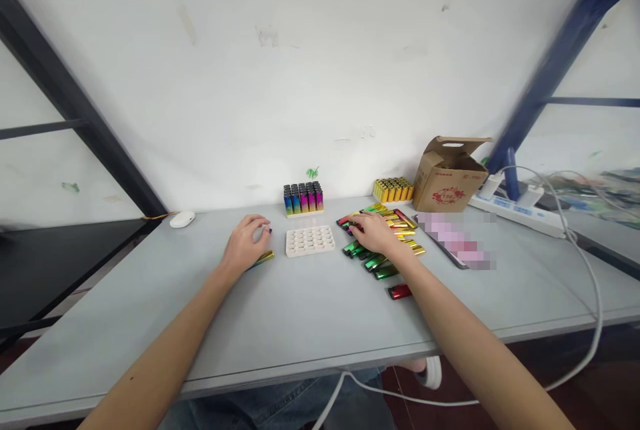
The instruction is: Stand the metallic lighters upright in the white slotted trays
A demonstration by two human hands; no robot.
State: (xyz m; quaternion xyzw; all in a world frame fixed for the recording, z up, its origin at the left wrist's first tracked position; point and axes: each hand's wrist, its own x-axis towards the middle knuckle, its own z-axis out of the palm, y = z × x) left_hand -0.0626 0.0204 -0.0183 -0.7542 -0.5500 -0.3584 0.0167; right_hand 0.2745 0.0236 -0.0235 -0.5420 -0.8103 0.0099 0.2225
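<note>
My left hand (246, 242) rests on the left of the table, its fingers curled round a lighter whose small dark purple end (271, 231) shows at the fingertips. Beside the thumb lies a gold-and-blue lighter (265, 257), partly under the hand. Over on the right, my right hand (373, 233) is bent over a loose heap of shiny green, gold and red lighters (376, 261). Its fingertips close on a lighter at the heap's left edge, mostly hidden by the fingers. Between the hands lies a white tray (310, 241) with rows of bare holes.
Against the wall stands a holder of blue and purple lighters (303, 199). Further right are a holder of yellow lighters (393, 190), an open cardboard box (447, 180), a blurred phone-like slab (453, 240) and a power strip (520, 213). A white case (182, 219) lies far left.
</note>
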